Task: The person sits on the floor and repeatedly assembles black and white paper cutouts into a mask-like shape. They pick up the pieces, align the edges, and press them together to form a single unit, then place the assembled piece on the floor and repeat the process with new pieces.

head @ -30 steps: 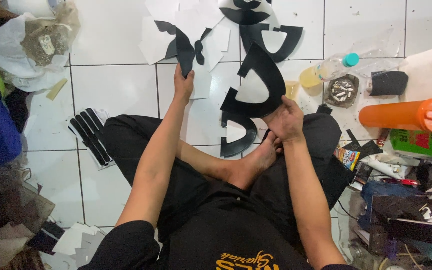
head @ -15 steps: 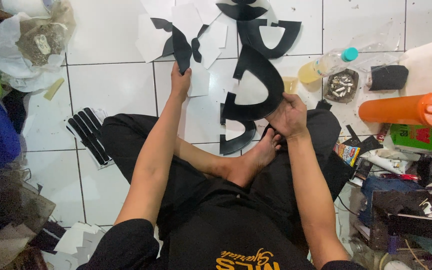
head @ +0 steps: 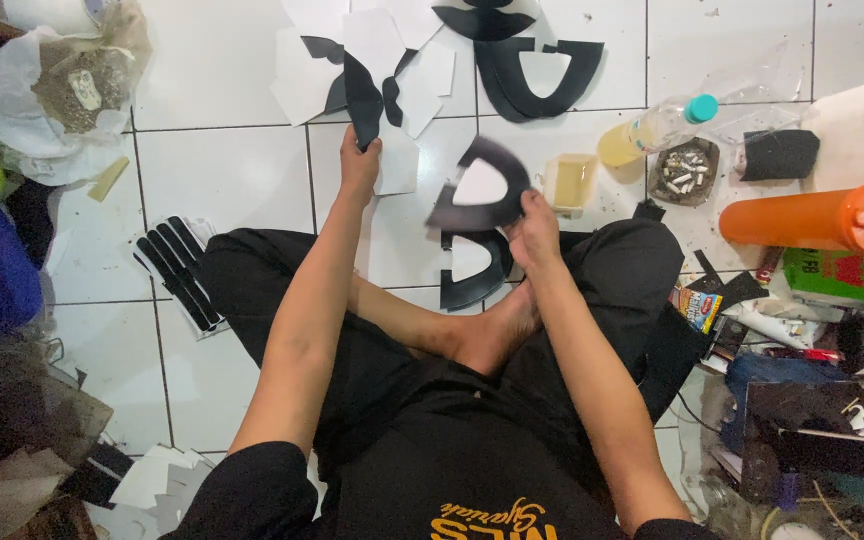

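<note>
While blurred, black cutout (head: pixel 482 188) meets right hand (head: pixel 535 232).

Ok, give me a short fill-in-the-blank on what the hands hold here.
1. The right hand holds a black cutout shaped like the letter ____.
2. The left hand grips a narrow ____ strip.
3. The big bottle lying at the right is ____.

Missing words: D; black; orange

White tiled floor (head: pixel 212 170), cluttered edges
</note>
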